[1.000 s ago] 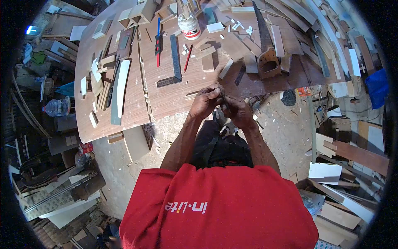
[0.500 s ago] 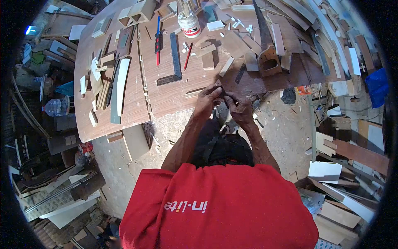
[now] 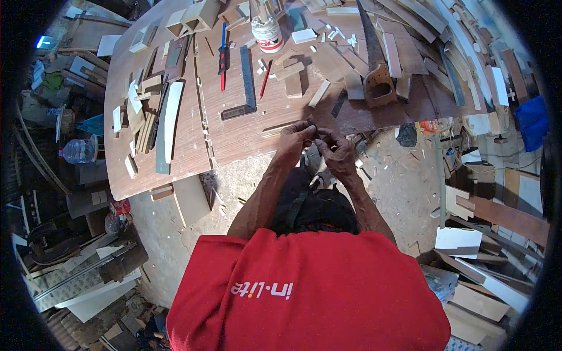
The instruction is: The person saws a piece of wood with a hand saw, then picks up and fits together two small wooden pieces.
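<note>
My left hand (image 3: 295,138) is closed in a pinch at the front edge of the table, holding a small dark piece (image 3: 312,123) between thumb and fingers. What the piece is cannot be made out. Just beside it, my right hand (image 3: 338,153) has its fingers bent and pressed together near the piece; what they hold, if anything, is hidden. A short light wood strip (image 3: 319,93) and a dark flat strip (image 3: 339,103) lie on the table just beyond the hands. Thin wood slivers (image 3: 280,127) lie left of my left hand.
On the wooden table (image 3: 175,184) lie a try square (image 3: 248,76), a red pencil (image 3: 266,79), a red-and-blue tool (image 3: 223,58), a white glue tub (image 3: 267,36), a curved wooden bracket (image 3: 380,88) and a handsaw blade (image 3: 370,32). Offcuts crowd both sides and the floor.
The small piece has turned slightly in my left fingers. My right fingers have shifted and bent a little; the things on the table have stayed put.
</note>
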Demonstrator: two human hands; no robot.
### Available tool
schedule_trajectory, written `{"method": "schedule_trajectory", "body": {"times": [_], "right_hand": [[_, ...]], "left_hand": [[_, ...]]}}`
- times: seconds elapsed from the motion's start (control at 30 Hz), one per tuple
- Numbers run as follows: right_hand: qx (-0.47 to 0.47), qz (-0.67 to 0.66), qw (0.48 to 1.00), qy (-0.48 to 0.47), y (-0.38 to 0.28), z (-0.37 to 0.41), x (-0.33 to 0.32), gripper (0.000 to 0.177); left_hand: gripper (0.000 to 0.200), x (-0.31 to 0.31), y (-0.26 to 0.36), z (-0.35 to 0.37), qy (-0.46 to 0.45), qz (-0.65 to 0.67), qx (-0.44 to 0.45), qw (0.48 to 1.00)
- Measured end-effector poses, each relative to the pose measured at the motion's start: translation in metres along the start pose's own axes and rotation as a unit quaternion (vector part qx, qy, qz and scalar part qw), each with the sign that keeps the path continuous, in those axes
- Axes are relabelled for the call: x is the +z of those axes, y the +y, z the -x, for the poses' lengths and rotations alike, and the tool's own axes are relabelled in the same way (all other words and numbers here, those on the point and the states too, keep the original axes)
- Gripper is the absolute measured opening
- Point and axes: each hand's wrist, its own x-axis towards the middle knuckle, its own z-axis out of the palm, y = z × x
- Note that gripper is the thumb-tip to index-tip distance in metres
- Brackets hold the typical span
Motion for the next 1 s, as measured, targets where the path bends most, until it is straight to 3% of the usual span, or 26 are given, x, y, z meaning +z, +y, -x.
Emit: {"method": "schedule_trajectory", "body": {"times": [0.07,0.13,0.27,0.37,0.43,0.47,0.53,0.73,1.0], "right_hand": [[0.0,-0.029,1.0,0.009,0.004,-0.001,0.0,0.025],[-0.008,-0.027,0.999,0.024,0.003,-0.002,-0.002,0.026],[-0.02,-0.037,0.999,0.015,-0.001,-0.002,-0.004,0.026],[-0.091,0.019,0.995,0.023,-0.003,-0.001,-0.004,0.027],[-0.039,-0.052,0.998,0.011,-0.017,0.002,-0.004,0.023],[-0.038,-0.052,0.998,0.011,-0.014,0.0,-0.005,0.023],[0.097,-0.156,0.983,-0.021,-0.007,-0.005,-0.01,0.021],[0.146,-0.163,0.975,-0.048,-0.024,-0.009,-0.01,0.026],[0.175,-0.228,0.956,-0.057,-0.01,-0.013,-0.01,0.024]], "left_hand": [[0.018,0.008,0.008,0.007,0.015,-0.039,-0.014,0.999],[0.024,0.02,0.015,0.014,0.071,-0.149,0.06,0.985],[0.029,0.014,0.013,0.013,0.065,-0.135,0.047,0.988],[0.024,0.006,0.005,0.007,0.045,-0.093,0.009,0.995],[0.018,-0.008,-0.011,-0.006,-0.061,0.09,0.016,0.994],[0.018,-0.007,-0.01,-0.006,-0.061,0.09,0.016,0.994],[0.015,-0.007,-0.009,-0.003,-0.091,0.181,-0.014,0.979],[0.015,-0.008,-0.006,-0.002,-0.177,0.242,-0.007,0.954],[0.016,-0.005,-0.006,-0.001,-0.174,0.234,-0.003,0.957]]}}
